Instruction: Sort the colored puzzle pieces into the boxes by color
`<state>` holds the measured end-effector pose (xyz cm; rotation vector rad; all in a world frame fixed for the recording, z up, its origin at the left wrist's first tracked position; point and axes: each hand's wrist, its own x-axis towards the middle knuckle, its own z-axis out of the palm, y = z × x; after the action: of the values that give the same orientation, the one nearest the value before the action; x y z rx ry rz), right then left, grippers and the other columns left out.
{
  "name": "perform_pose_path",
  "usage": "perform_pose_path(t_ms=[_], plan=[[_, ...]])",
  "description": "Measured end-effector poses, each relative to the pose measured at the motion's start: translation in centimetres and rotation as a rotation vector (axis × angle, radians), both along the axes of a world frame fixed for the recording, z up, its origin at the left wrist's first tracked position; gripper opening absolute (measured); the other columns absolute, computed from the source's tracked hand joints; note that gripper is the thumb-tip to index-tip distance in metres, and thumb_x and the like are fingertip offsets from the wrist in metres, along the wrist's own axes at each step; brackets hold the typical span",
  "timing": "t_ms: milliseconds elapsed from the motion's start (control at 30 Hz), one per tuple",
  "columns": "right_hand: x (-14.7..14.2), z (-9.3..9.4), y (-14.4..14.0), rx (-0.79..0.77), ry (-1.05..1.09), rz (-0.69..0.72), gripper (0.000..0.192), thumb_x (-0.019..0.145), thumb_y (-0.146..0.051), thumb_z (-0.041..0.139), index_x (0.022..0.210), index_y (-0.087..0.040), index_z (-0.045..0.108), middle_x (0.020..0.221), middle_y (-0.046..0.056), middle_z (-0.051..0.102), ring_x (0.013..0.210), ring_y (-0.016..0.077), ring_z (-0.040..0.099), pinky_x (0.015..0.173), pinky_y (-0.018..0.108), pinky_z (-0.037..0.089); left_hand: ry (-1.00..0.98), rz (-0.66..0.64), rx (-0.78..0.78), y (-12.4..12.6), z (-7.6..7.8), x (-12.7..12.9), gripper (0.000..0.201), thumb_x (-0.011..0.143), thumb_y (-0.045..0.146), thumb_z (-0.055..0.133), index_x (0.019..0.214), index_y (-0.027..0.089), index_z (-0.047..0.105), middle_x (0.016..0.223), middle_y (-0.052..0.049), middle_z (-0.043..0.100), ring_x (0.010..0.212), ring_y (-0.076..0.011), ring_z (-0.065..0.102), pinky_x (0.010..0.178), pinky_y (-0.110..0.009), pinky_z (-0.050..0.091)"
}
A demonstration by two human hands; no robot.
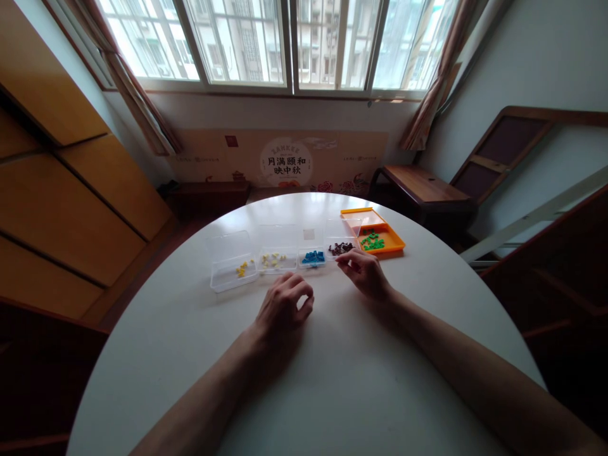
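My right hand (pixel 365 273) is at the front edge of the clear box of dark brown pieces (pixel 340 248), thumb and fingertips pinched together. Whatever sits in that pinch is too small to make out. Lower and to the left, my left hand (pixel 284 300) rests over the white table with curled fingers, thumb and forefinger forming a loop; its fingertips' contents are hidden. Just beyond it stands a small clear box of blue pieces (pixel 313 257). Further left are a clear box with pale yellow pieces (pixel 274 260) and an open clear box (pixel 223 277) with deeper yellow pieces (pixel 242 269).
An orange case (pixel 393 242) with its lid raised holds green pieces (pixel 373 241) at the back right of the round white table (pixel 380 386). Past the table are a wooden stool (pixel 422 183), a window and curtains. Wooden cabinets line the left.
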<state>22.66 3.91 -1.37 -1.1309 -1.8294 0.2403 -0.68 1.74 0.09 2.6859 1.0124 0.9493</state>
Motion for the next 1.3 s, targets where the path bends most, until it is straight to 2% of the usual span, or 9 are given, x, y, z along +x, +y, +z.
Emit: perform_pose_path(t_ms=[167,333,433,533,600,900,1000,1133,1300], plan=[[-0.9,-0.1,-0.7,0.088,-0.148,0.075,0.014,0.088,-0.019,0.055,0.088,-0.018,0.068,0.079,0.003,0.064,0.058,0.0100,0.051,0.061,0.022,0.043,-0.053,0.067,0.109,-0.5,0.6,0.4,0.006,0.083,0.017,0.055,0.083,0.019,0.060,0.084,-0.004,0.061,0.084,-0.0195,0.054,0.079,-0.033,0.046],[-0.6,-0.5,-1.3,0.091,-0.208,0.080,0.013,0.087,-0.017,0.055,0.088,-0.018,0.068,0.081,0.003,0.065,0.059,0.0100,0.053,0.062,0.022,0.043,-0.172,0.410,0.310,1.2,3.4,-1.1,0.020,0.085,0.026,0.056,0.103,0.017,0.060,0.100,-0.009,0.061,0.099,-0.0249,0.054,0.090,-0.039,0.044],[-0.4,-0.1,-1.5,0.080,-0.240,0.069,0.013,0.087,-0.017,0.055,0.088,-0.018,0.068,0.082,0.003,0.065,0.060,0.0103,0.055,0.063,0.022,0.043,0.001,0.583,0.377,3.7,5.9,-3.8,0.060,0.078,0.045,0.065,0.126,0.014,0.050,0.130,-0.018,0.050,0.122,-0.0361,0.042,0.102,-0.050,0.033],[-0.4,0.5,-1.7,0.095,-0.275,0.073,0.013,0.086,-0.016,0.055,0.088,-0.019,0.067,0.082,0.003,0.066,0.066,0.0126,0.058,0.065,0.023,0.044,0.283,0.534,0.304,5.6,7.4,-7.1,0.102,0.064,0.059,0.073,0.145,0.014,0.028,0.150,-0.022,0.027,0.137,-0.0429,0.023,0.110,-0.059,0.015],[-0.5,0.9,-1.9,0.098,-0.283,0.078,0.013,0.086,-0.016,0.055,0.088,-0.019,0.067,0.082,0.003,0.066,0.069,0.0136,0.059,0.066,0.024,0.044,0.452,0.474,0.233,5.8,7.5,-8.8,0.112,0.059,0.062,0.075,0.147,0.017,0.023,0.151,-0.021,0.027,0.136,-0.0451,0.024,0.109,-0.063,0.011],[-1.6,3.4,-1.6,0.091,-0.357,-0.037,0.013,0.087,-0.021,0.058,0.095,-0.019,0.068,0.090,0.006,0.066,0.085,0.0197,0.061,0.077,0.030,0.048,0.498,0.360,0.285,2.8,6.3,-9.7,0.062,0.081,0.029,0.060,0.138,0.016,0.042,0.121,-0.016,0.061,0.109,-0.0322,0.056,0.100,-0.049,0.039],[-2.7,5.5,0.1,0.085,-0.480,-0.135,0.048,0.078,-0.033,0.071,0.121,-0.017,0.059,0.119,0.013,0.061,0.108,0.0278,0.055,0.092,0.040,0.045,0.467,0.316,0.252,2.5,5.2,-9.6,0.043,0.084,0.020,0.051,0.127,0.013,0.056,0.120,-0.016,0.064,0.108,-0.0296,0.060,0.094,-0.043,0.047],[-4.0,7.1,3.5,-0.007,-0.690,-0.078,0.107,0.057,-0.053,0.083,0.142,-0.007,0.037,0.144,0.023,0.040,0.136,0.0373,0.030,0.113,0.052,0.022,0.387,0.335,0.228,2.4,3.4,-9.2,0.038,0.086,0.016,0.043,0.117,0.013,0.065,0.124,-0.015,0.064,0.114,-0.0284,0.061,0.096,-0.044,0.050],[-4.7,7.0,5.7,-0.087,-0.793,-0.046,0.108,0.057,-0.059,0.080,0.140,-0.004,0.038,0.130,0.024,0.053,0.131,0.0380,0.037,0.115,0.057,0.008,0.388,0.364,0.204,2.2,3.1,-8.9,0.039,0.087,0.022,0.044,0.118,0.012,0.065,0.125,-0.014,0.063,0.117,-0.0287,0.059,0.097,-0.045,0.051]])
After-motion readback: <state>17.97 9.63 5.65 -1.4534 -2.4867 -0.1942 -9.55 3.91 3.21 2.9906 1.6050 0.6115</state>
